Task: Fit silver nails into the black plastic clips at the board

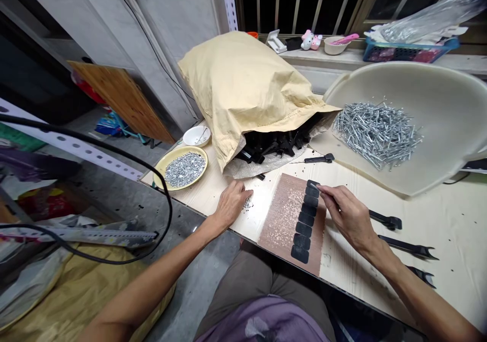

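Observation:
My left hand [233, 200] rests on the table with its fingers curled together at a little pile of small metal pieces [248, 203]. Whatever lies between those fingertips is hidden. My right hand [350, 215] is closed in a pinch at the far end of a row of black rounded-square pads [304, 229]. A small thing shows at its fingertips, touching or just over the farthest pad, too small to name. The pads lie in one line on a brown, speckled board [279, 220]. Right of the board, partly behind my right forearm, lie several black plastic parts with forked ends [413, 248].
A large paper sack [247, 78] spills black plastic parts [274, 146]. Left of it stand a yellow plate [158, 169] of small metal pieces and a white bowl [197, 136]. A big pale scoop-shaped tub [441, 108] holds nails or pins [380, 134]. A black cable [169, 210] loops at left.

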The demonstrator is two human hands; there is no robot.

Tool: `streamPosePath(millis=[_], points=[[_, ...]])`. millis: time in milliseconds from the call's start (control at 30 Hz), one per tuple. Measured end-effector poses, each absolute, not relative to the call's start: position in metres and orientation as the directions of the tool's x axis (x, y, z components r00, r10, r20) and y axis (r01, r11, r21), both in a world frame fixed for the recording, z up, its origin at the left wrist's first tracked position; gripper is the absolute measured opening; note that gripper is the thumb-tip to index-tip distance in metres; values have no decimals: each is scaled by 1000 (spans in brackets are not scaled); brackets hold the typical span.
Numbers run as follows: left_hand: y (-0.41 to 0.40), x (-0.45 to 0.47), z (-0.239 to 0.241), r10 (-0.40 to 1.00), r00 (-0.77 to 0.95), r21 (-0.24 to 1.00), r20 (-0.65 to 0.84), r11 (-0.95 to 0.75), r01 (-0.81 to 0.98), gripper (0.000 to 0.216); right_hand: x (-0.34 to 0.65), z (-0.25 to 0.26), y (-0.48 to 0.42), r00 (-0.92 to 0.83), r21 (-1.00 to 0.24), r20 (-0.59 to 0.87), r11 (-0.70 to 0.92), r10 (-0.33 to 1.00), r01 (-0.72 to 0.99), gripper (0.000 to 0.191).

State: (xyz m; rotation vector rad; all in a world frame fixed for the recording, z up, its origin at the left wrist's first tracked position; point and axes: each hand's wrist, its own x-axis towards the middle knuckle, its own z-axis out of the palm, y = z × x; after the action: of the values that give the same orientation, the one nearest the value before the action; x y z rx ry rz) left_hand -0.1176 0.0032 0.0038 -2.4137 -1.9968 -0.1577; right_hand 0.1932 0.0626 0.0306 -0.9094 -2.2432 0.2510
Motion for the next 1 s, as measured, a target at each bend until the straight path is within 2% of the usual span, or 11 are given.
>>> streamPosePath(millis=[267, 467, 667, 733, 767, 833, 900, 933, 1000], points=[[11, -115, 5, 938, 344, -30, 29, -343, 939, 24, 177, 28, 46, -542, -420, 515, 746, 664, 516, 27], [15, -119, 3, 932, 361, 61, 12, -361, 931, 26, 158, 27, 42, -522, -447, 496, 719, 694, 532, 22], [15, -113, -1, 948, 318, 57, 8, -317, 947, 23, 153, 21, 34, -538, -500, 453, 702, 711, 507, 25], [15, -111, 0, 962, 268, 156, 61, -274, 949, 20, 150, 20, 32, -532, -536, 434, 683, 727, 496, 25], [15, -109, 1, 969, 226, 258, 96, -244, 935, 18, 148, 20, 30, -529, -558, 422, 671, 736, 489, 25], [15, -101, 6, 987, 87, 556, 134, -148, 818, 13, 141, 21, 28, -526, -605, 396, 644, 753, 467, 26], [15, -89, 11, 996, -68, 852, 53, -9, 523, 14, 133, 23, 27, -528, -644, 375, 624, 762, 444, 28], [14, -81, 14, 993, -117, 940, -21, 59, 336, 17, 130, 24, 27, -526, -654, 371, 617, 765, 437, 29], [12, -65, 20, 980, -145, 990, -137, 141, 14, 23, 123, 25, 26, -508, -655, 375, 609, 776, 447, 29]])
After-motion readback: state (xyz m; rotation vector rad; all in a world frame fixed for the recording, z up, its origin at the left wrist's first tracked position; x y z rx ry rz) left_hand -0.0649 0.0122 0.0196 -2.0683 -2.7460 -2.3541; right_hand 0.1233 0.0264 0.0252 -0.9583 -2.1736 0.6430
